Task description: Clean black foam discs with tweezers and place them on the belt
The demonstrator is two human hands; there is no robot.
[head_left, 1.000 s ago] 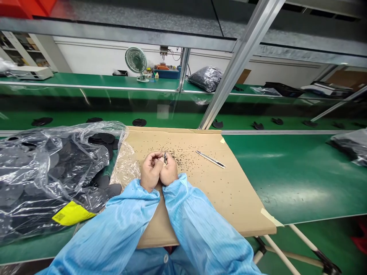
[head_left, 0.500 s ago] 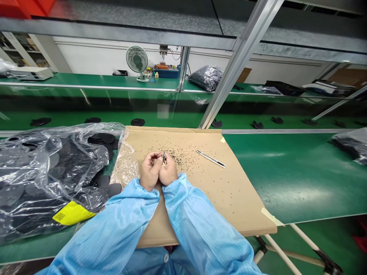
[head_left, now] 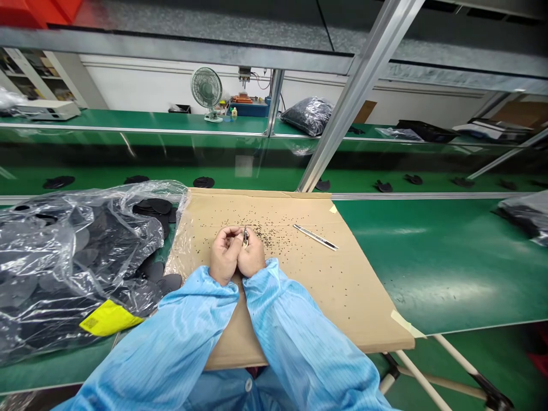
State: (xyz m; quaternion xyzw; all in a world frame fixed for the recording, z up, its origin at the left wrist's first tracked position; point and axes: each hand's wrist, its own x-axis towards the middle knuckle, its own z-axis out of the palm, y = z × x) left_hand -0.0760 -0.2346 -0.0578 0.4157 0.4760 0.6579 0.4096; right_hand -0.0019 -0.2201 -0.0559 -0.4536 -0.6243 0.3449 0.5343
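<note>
My left hand (head_left: pixel 225 255) and my right hand (head_left: pixel 251 255) meet over the brown cardboard sheet (head_left: pixel 308 314), their fingers curled and pressed together. A small shiny metal tool with a dark tip (head_left: pixel 245 236) stands up between them, gripped by my right hand; its exact kind is too small to tell. Whatever lies inside my left fingers is hidden. Tiny black scraps (head_left: pixel 269 237) are strewn over the cardboard, thickest just right of my hands. A slim utility knife (head_left: pixel 315 237) lies farther right on the sheet.
At left, a clear plastic bag (head_left: pixel 77 245) holds flat black rounded pieces and bears a yellow label (head_left: pixel 110 318). Behind the cardboard, a green belt (head_left: pixel 265 181) carries black pieces. A metal post (head_left: pixel 338 108) slants up at its far edge. A fan (head_left: pixel 206 91) stands beyond.
The black pieces on the belt have shifted slightly left. My hands have stayed in nearly the same place and grip.
</note>
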